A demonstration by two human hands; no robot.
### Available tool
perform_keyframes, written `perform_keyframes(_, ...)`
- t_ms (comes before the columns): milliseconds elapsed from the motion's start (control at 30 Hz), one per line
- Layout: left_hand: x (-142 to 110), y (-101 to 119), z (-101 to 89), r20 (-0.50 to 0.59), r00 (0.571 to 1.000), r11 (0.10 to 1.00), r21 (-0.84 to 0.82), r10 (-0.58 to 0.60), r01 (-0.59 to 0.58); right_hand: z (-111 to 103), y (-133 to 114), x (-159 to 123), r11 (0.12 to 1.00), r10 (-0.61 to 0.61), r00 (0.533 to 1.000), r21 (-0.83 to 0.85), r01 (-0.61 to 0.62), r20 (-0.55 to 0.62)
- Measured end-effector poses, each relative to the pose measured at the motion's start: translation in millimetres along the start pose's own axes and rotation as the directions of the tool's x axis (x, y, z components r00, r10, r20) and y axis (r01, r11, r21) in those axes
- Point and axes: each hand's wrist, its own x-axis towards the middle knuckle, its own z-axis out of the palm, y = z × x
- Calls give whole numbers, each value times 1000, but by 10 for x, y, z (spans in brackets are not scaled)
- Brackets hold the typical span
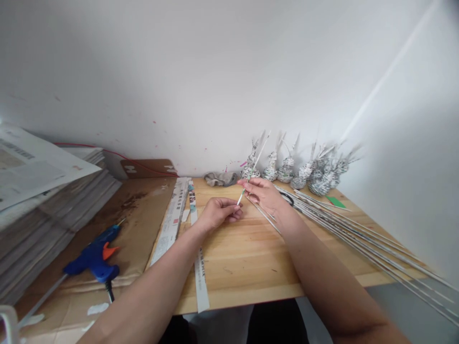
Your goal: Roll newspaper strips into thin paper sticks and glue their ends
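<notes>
Above the middle of the wooden table, my left hand [223, 212] pinches the lower end of a thin rolled paper stick [260, 158]. Higher up the same stick, my right hand [261, 192] grips it between thumb and fingers. The stick is white with green marks and slants up to the right. A newspaper strip [201, 282] lies beside my left forearm, next to a stack of wider newspaper strips [174, 215]. Under my right hand, another thin paper stick [267, 219] rests on the tabletop.
Several woven paper figures [286, 169] stand along the wall by a grey cloth [220, 179]. A bundle of paper sticks [358, 234] overhangs the table's right edge, near a green card [336, 202]. At left, a blue glue gun [93, 258] lies on cardboard [134, 239] beside stacked newspapers [53, 215].
</notes>
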Motion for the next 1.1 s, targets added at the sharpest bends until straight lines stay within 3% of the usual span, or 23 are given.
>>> perform_keyframes(133,-5,-1,3,7,1000,1000,-3,-8,8,-5,1,14,998,-31,990,-54,23,-138)
perform_keyframes(300,-13,18,15,-6,1000,1000,-18,-5,5,-20,-74,-5,999,-25,997,40,27,-70)
perform_keyframes(467,-15,17,25,-10,1000,1000,-17,-7,7,-31,-106,-7,995,-12,985,95,28,-174)
perform_keyframes(633,-6,-6,10,4,1000,1000,-11,-2,2,-27,-90,-7,995,4,999,99,1,-52)
perform_keyframes(800,-12,2,7,0,1000,1000,-17,3,-3,-13,-87,-12,992,-3,987,121,22,-160)
perform_keyframes(933,-14,12,16,-16,1000,999,-37,-1,1,-16,-52,-1,995,39,999,90,-37,-21)
perform_keyframes(1100,-6,5,14,-20,1000,998,-61,-3,2,-25,-18,3,998,34,981,-48,-44,-191)
